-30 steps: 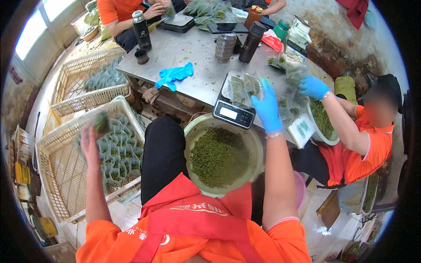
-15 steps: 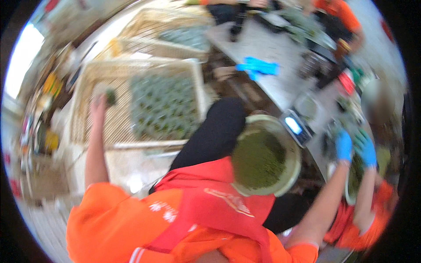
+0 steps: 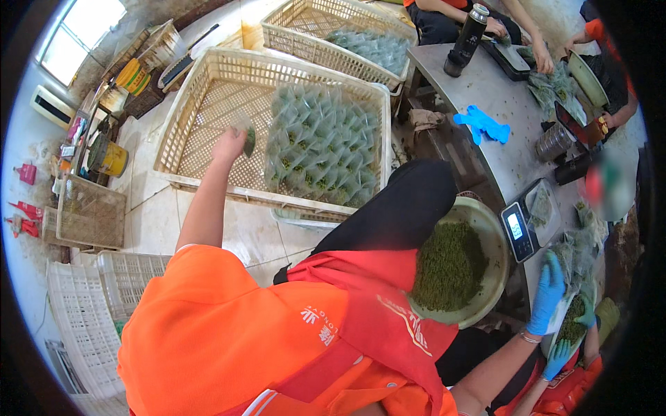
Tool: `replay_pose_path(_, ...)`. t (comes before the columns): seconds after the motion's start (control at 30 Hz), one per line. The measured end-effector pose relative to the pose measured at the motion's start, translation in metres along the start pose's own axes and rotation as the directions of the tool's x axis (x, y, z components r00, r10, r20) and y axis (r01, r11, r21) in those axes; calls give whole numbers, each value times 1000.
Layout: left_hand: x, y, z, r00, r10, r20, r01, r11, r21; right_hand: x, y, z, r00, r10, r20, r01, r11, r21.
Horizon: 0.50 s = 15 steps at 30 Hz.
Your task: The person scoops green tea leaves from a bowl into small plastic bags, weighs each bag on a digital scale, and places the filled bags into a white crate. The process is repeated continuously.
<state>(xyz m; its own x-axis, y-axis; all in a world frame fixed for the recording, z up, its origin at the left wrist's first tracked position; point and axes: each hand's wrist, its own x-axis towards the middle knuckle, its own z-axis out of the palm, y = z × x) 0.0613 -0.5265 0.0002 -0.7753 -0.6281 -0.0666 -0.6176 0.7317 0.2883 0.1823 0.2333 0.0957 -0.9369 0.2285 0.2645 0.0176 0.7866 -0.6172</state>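
My bare left hand (image 3: 230, 145) is closed on a small clear plastic bag (image 3: 250, 141) with a green filling at its bottom. It hangs over the left part of a cream plastic crate (image 3: 182, 142). Rows of similar filled bags (image 3: 322, 145) stand packed in the crate's right part. My right hand (image 3: 548, 295), in a blue glove, is at the table's near right edge with its fingers stretched out. Beside its fingertips lies a heap of clear bags (image 3: 581, 253). A round, pale basin (image 3: 496, 277) of loose green bits (image 3: 449, 267) stands by my leg.
A digital scale (image 3: 520, 229) stands on the metal table (image 3: 479, 90), with a loose blue glove (image 3: 482, 123) and black flask (image 3: 468, 40) farther back. A co-worker's gloved hand (image 3: 557, 359) is close to my right arm. Another crate (image 3: 291, 31) stands behind mine.
The whole view has shifted and become sharper. My left hand still holds the bag over the crate. Relative to the scale, my right hand has come nearer to me, apart from the co-worker's glove.
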Motion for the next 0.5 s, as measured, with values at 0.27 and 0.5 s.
replay_pose_path(0.27, -50, 9, 23, 809, 197, 553, -369, 904, 217, -64, 5, 152, 832, 160, 531, -154, 987, -56)
replay_pose_path(0.5, -33, 12, -9, 797, 82, 598, 65, 973, -220, -118, -2, 239, 657, 262, 707, 10, 934, -356)
